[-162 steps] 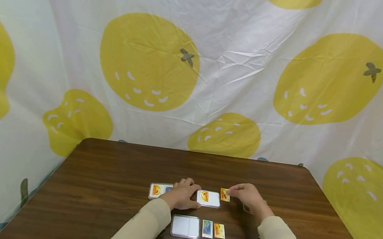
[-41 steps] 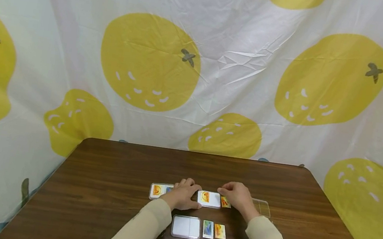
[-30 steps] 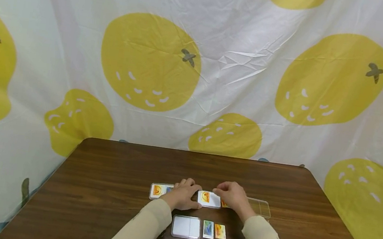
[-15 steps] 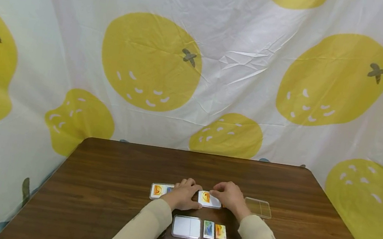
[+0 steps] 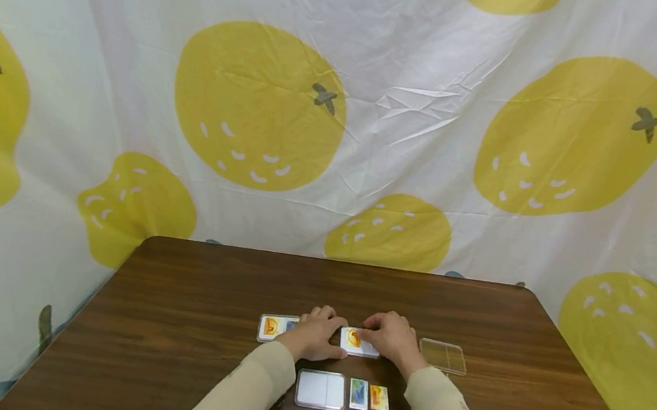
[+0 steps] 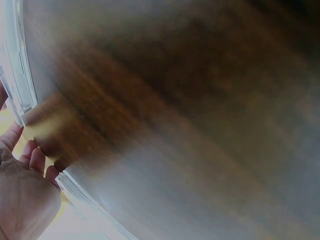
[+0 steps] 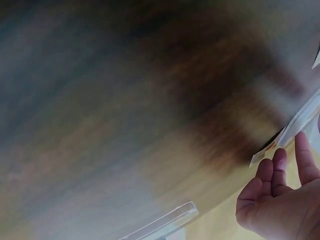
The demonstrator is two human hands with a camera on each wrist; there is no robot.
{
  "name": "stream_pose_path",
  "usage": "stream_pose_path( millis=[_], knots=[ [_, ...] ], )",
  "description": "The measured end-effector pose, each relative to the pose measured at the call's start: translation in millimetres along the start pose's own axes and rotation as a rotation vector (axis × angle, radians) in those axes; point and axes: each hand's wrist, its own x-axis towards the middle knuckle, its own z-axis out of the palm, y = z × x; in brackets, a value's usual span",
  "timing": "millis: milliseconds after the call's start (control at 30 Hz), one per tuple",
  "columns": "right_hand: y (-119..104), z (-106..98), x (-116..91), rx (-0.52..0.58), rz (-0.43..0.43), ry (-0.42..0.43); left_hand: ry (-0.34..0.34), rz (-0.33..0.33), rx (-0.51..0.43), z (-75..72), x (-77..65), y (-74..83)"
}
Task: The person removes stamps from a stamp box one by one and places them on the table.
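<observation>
My left hand (image 5: 315, 335) grips the left end of a white-backed clear stamp case (image 5: 367, 353), its index finger by the far corner and thumb by the near one. An orange stamp (image 5: 351, 335) lies in the left part of that case. My right hand (image 5: 395, 336) reaches over the case's right half, its thumb right at the stamp's edge. I cannot tell whether it pinches the stamp. In the right wrist view its index finger is nearly straight, and a stamp's corner (image 7: 258, 157) sticks out beside the case. The head view has that corner hidden under my right hand.
Left of my left hand lies another filled case (image 5: 262, 336), partly covered. To the right is a transparent case lid (image 5: 441, 343). Nearer sit a white-backed case (image 5: 312, 388), a blue-green stamp (image 5: 358, 394) and a yellow-orange stamp (image 5: 380, 398). A fruit-print cloth (image 5: 401, 138) hangs behind the table.
My right hand has moved left from the loose orange stamp, past the case's far right corner, to the stamp inside the case. The transparent lid has come into fuller view. My left hand stays put.
</observation>
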Motion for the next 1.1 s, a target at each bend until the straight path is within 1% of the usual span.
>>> stream_pose_path(
  millis=[100,400,700,1100],
  knots=[
    [0.7,1.5,0.4,0.004,0.013,-0.005,-0.001,0.003,0.001,0.0,0.4,-0.1],
    [3.3,3.4,1.1,-0.024,0.008,0.019,-0.001,-0.001,0.002,1.2,1.0,-0.4],
    [3.6,3.0,0.6,-0.056,-0.004,-0.022,-0.006,0.001,0.014,1.0,1.4,-1.3],
    [1.7,3.7,0.3,-0.059,-0.016,0.002,-0.001,0.006,0.019,0.2,1.0,-1.2]
  ],
)
